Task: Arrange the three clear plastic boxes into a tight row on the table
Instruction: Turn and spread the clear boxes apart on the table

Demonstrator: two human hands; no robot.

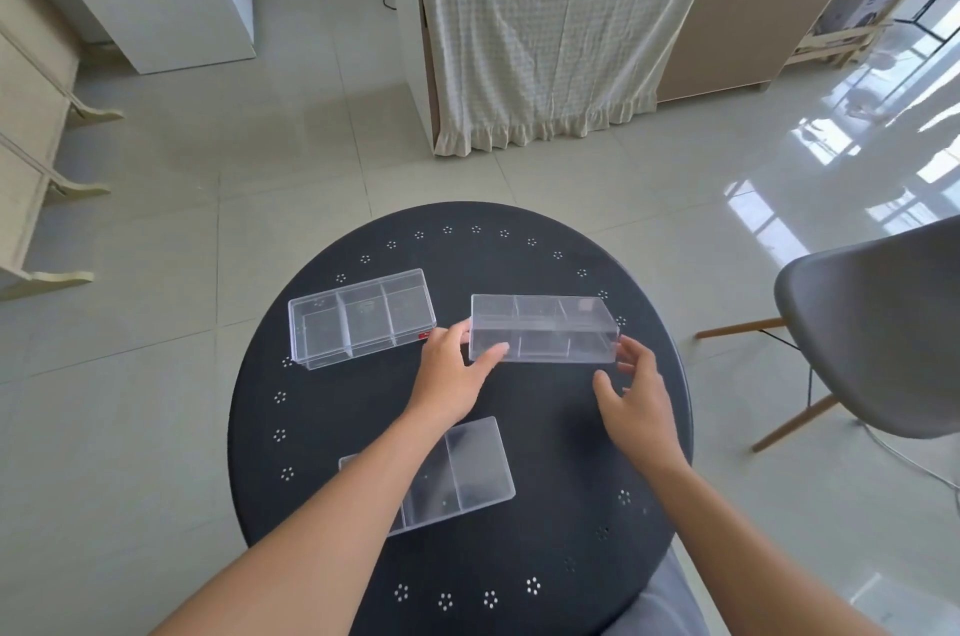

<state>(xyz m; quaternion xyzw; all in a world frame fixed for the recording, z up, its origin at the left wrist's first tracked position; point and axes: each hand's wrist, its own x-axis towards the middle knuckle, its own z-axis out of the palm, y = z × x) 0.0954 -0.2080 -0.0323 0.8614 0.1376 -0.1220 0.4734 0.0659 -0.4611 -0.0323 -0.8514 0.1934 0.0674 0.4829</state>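
Observation:
Three clear plastic boxes with inner dividers lie apart on the round black table (545, 453). One box (363, 316) sits at the back left with a small red label at its near right corner. A second box (543, 329) is at the back right. My left hand (452, 370) grips its left end, thumb on the near face. My right hand (636, 388) is at its right end, fingertips touching the corner and thumb spread away. The third box (478, 469) lies near me, angled, partly hidden under my left forearm.
A grey chair (878, 329) with wooden legs stands close to the table's right side. Beyond the table is tiled floor, then a cabinet draped with a cream cloth (556, 27). White and beige furniture stands at the far left.

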